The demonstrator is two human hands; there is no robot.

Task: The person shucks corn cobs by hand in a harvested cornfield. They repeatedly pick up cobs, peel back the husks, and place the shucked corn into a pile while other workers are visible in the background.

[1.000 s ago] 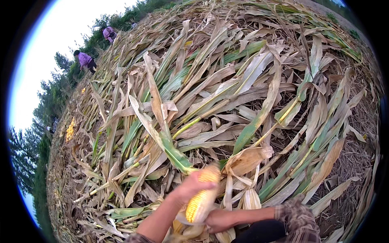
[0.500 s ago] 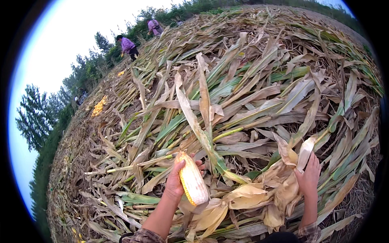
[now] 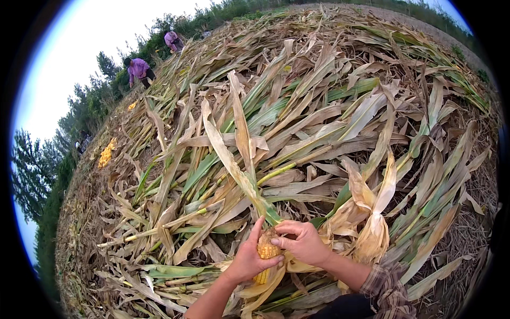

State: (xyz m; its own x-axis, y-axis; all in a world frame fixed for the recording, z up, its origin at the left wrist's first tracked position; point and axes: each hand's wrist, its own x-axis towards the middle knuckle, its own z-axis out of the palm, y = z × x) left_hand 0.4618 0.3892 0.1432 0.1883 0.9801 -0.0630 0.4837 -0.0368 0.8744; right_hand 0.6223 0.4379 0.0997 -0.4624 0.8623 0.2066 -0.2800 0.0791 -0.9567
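Observation:
Low in the middle, a yellow ear of corn [image 3: 267, 249] is held in my left hand [image 3: 246, 261], thumb and fingers closed around its side. Brown dry silk or husk scraps cover its upper end. My right hand [image 3: 305, 244] pinches at that end, thumb and forefinger touching it. Pale loose husks [image 3: 279, 280] hang around and below the ear, and part of it is hidden by my fingers. To the right of my right hand stands an opened, papery corn husk [image 3: 377, 226], apart from both hands.
Flattened corn stalks [image 3: 319, 133] and dry leaves cover the ground all around. Yellow ears lie in a pile [image 3: 107, 152] at the far left. Two people [image 3: 139, 70] in purple tops bend over farther off, near green trees [image 3: 32, 175].
My right hand has left the husk on the right and come over to the ear in my left hand. The ear is now turned differently. The whole view has shifted slightly.

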